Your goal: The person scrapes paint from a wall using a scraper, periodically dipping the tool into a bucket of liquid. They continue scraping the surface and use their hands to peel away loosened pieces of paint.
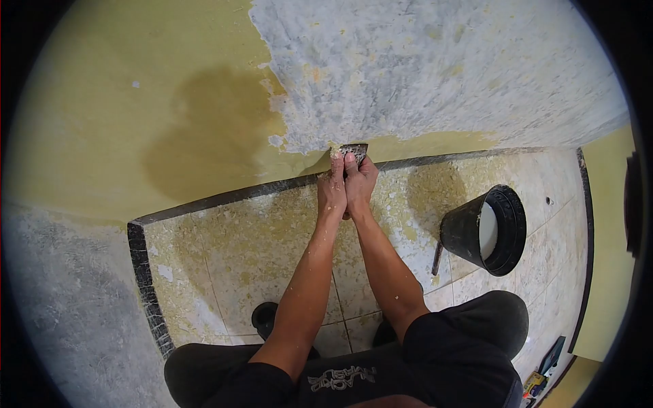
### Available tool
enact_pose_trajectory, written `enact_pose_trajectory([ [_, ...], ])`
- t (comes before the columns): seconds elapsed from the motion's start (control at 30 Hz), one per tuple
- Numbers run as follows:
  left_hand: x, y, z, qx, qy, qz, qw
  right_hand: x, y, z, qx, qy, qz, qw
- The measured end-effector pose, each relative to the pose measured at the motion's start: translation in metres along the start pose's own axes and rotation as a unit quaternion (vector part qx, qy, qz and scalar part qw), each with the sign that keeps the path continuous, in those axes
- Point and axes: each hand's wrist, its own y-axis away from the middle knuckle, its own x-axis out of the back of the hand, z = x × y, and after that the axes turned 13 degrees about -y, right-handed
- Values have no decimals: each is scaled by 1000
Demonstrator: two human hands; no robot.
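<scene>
Both my hands are together on one scraper (354, 149), its wide dark blade flecked with paint bits and set against the low part of the wall. My left hand (332, 187) is closed round it from the left, thumb along the top. From the other side my right hand (360, 182) grips it too, its thumb beside the left one. The handle is hidden by my hands. Around the blade, yellow paint (408, 145) borders the bare whitish wall (408, 75) above. Paint flakes stick to my hands and forearms.
A black bucket (457, 230) with whitish liquid stands at the right, a thin stick-like tool (437, 260) beside it. Peeled flakes (252, 231) cover the tiled floor. A dark skirting strip (224, 199) runs along the wall's foot. Several small items (537, 384) lie at lower right.
</scene>
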Motion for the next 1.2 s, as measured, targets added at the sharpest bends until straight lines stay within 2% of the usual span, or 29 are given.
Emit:
enact_pose_trajectory([
  [0.07,2,3,7,13,-8,-14,1000,-1,-1,0,-5,6,0,1000],
  [0.13,2,3,12,-52,-33,39,997,-7,-2,-9,23,-9,-13,1000],
  [0.3,10,-11,1,-99,-42,49,993,-8,-8,17,72,-41,-20,996],
  [0.37,7,-15,-9,-63,-90,48,993,-2,-7,23,84,-36,-24,996],
  [0.43,1,-14,-17,-86,-92,56,990,6,-2,27,41,39,9,998],
  [0.47,-2,-16,-21,-102,-59,64,991,4,-3,33,30,-23,16,999],
  [0.5,-3,-15,-18,-114,-28,70,991,0,-5,25,35,-25,18,999],
  [0.57,-2,-13,-18,-87,-27,63,994,-2,0,13,48,40,20,998],
  [0.63,5,-15,0,-116,1,73,991,-15,-5,-7,71,44,-3,997],
  [0.67,11,-11,9,-74,-2,41,996,-20,-5,-14,78,13,-15,997],
  [0.7,11,-9,6,-71,-2,42,997,-23,-5,-16,90,-23,-28,995],
  [0.8,5,-19,6,-184,21,140,973,-29,-2,-11,97,-43,-15,994],
  [0.83,8,-22,3,-188,23,142,972,-26,-3,-5,92,-62,-10,994],
  [0.87,13,-23,-3,-103,-15,67,992,-20,-3,1,95,-62,-11,993],
  [0.9,14,-24,-14,-14,-56,-11,998,-9,0,9,79,-9,-8,997],
  [0.93,7,-26,-29,-33,-18,-1,999,-4,3,10,64,44,-5,997],
  [0.97,4,-30,-42,-38,-18,-2,999,-2,5,13,69,41,-5,997],
  [1.03,-1,-29,-51,9,35,-22,999,1,10,13,35,28,-3,999],
  [1.07,-3,-33,-53,-4,49,-14,999,1,8,15,35,30,-3,999],
  [1.2,4,-23,-36,29,10,-42,999,-1,9,13,28,18,6,999],
])
